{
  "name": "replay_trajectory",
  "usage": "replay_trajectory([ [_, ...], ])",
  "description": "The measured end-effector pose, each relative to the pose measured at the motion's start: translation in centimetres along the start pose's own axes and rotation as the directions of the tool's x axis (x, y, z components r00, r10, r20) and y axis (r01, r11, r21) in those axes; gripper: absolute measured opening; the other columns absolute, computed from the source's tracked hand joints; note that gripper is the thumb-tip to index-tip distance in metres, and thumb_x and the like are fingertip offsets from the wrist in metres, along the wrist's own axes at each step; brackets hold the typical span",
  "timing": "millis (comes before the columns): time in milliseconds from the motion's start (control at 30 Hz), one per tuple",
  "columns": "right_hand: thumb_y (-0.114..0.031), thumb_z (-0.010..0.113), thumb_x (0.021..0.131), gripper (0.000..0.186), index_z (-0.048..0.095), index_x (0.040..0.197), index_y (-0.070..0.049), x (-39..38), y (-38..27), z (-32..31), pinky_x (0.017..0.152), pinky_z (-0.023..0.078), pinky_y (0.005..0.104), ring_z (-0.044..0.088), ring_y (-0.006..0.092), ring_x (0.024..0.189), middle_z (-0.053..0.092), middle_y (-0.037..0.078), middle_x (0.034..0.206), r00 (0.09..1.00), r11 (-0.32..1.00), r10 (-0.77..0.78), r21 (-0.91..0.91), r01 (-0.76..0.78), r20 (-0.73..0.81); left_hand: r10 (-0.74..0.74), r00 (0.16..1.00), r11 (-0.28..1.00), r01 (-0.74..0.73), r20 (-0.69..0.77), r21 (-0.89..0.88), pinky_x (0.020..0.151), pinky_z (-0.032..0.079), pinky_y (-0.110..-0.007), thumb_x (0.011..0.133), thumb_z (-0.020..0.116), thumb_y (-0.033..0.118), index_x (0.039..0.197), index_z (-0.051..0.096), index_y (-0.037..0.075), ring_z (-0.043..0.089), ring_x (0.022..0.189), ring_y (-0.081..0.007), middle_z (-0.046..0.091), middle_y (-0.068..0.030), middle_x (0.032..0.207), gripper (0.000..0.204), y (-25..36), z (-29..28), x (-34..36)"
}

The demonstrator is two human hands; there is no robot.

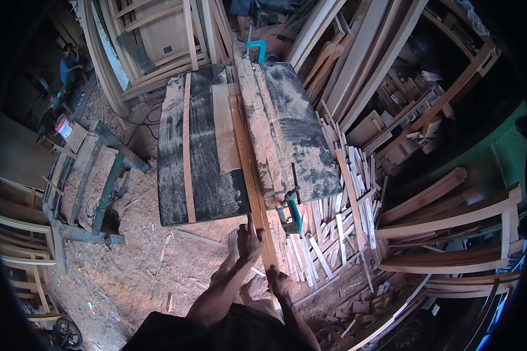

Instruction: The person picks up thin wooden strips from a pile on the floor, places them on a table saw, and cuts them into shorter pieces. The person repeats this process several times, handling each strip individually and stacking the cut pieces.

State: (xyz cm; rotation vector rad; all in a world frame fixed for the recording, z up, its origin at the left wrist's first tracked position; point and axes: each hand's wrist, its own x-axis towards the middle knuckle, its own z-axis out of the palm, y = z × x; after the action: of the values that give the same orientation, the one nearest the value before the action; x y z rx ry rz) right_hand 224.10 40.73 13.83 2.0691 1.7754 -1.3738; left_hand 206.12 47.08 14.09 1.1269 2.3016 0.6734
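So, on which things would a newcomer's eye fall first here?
Probably on the dark, dusty worktable in the centre, with a long wooden strip reaching past its near edge to the left hand and right hand. Then on a teal clamp at that edge, and the pale wood pieces lying to its right.

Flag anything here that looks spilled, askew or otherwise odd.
Sawdust coats much of the floor and parts of the black tabletop, looking spilled. To the tabletop's right, thin wooden strips lie jumbled, crossing at uneven angles.
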Motion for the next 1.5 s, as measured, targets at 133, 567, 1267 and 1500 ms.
replay_trajectory([
  [133, -0.070, 0.031, 0.091, 0.082, 0.069, 0.102, 0.002, 0.6, -0.3, 0.3, 0.089, 0.048, 0.0515, 0.066, 0.0423, 0.098, 0.070, 0.024, 0.088, 0.999, 0.996, -0.051, -0.072, 0.051, 0.008, 0.290, 0.951, 0.918, -0.244, -0.108, 0.314, 0.114, 0.012, -0.061, 0.090, 0.060, 0.036, 0.146, 0.032, -0.003, 0.019, 0.145, -0.0381, 0.029, -0.0203, 0.154, 0.073, -0.9, 1.2, -2.3],
  [567, -0.075, 0.033, 0.087, 0.085, 0.071, 0.103, 0.000, 3.0, -5.4, -1.5, 0.090, 0.047, 0.0514, 0.064, 0.0458, 0.100, 0.068, 0.029, 0.094, 0.993, 0.991, 0.089, 0.091, -0.096, 0.075, 0.358, 0.933, 0.838, -0.306, -0.033, 0.453, 0.114, 0.003, -0.064, 0.092, 0.057, 0.036, 0.144, 0.034, -0.006, 0.018, 0.146, -0.0361, 0.035, -0.0196, 0.151, 0.070, -0.3, -0.4, 3.4],
  [1267, -0.072, 0.025, 0.091, 0.085, 0.072, 0.100, -0.002, 6.3, -10.4, -2.1, 0.094, 0.046, 0.0496, 0.064, 0.0425, 0.102, 0.071, 0.022, 0.088, 1.000, 0.999, 0.005, -0.034, -0.005, -0.001, 0.315, 0.948, 0.856, -0.262, -0.048, 0.445, 0.114, 0.008, -0.063, 0.086, 0.065, 0.037, 0.143, 0.035, -0.003, 0.021, 0.145, -0.0353, 0.037, -0.0192, 0.149, 0.076, 0.3, -1.8, 9.2],
  [1500, -0.068, 0.028, 0.093, 0.080, 0.073, 0.092, -0.001, 7.8, -10.8, -1.5, 0.085, 0.053, 0.0429, 0.071, 0.0344, 0.080, 0.071, 0.016, 0.072, 0.998, 0.994, -0.064, 0.091, 0.061, 0.027, 0.329, 0.943, 0.811, -0.249, -0.060, 0.529, 0.115, 0.006, -0.063, 0.089, 0.060, 0.043, 0.143, 0.036, -0.002, 0.018, 0.147, -0.0323, 0.036, -0.0177, 0.151, 0.074, -0.2, -1.3, 11.1],
])
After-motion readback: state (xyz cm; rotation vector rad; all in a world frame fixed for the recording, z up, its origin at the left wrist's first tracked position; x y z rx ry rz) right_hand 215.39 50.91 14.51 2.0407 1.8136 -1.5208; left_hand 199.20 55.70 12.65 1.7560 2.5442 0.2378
